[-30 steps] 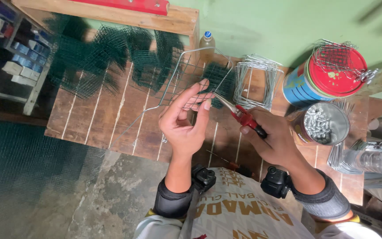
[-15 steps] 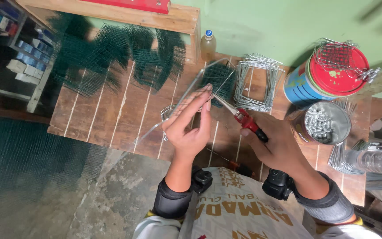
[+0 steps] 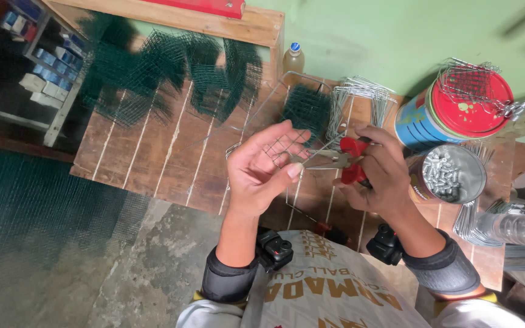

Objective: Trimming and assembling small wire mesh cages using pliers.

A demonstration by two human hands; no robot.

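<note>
Red-handled steel pliers (image 3: 335, 159) held above the wooden plank tabletop (image 3: 153, 158), between the two hands. Long axis close to level across the view: nose points toward the person's left, handles toward the right. Nose meets the thin bare-wire grid frame (image 3: 274, 130) just at the left fingertips; exact bite point too small to make out.

Right hand (image 3: 381, 176): fingers curled tight round both red grips, squeezing them near together.

Left hand (image 3: 262, 173): palm up, fingers half curled, thumb and fingertips pinching the wire frame. Frame runs up and away from the hand toward the wall.

Beyond the frame: small dark green mesh panel (image 3: 305, 109), beside it a bundle of bent bare wire pieces (image 3: 360, 100). Right of the hands, open tin of small silver metal clips (image 3: 448, 173); behind it a blue tin with red lid (image 3: 457, 115), wire bits on top. Larger green mesh sheets (image 3: 165, 73) lie at the far left of the table.
</note>
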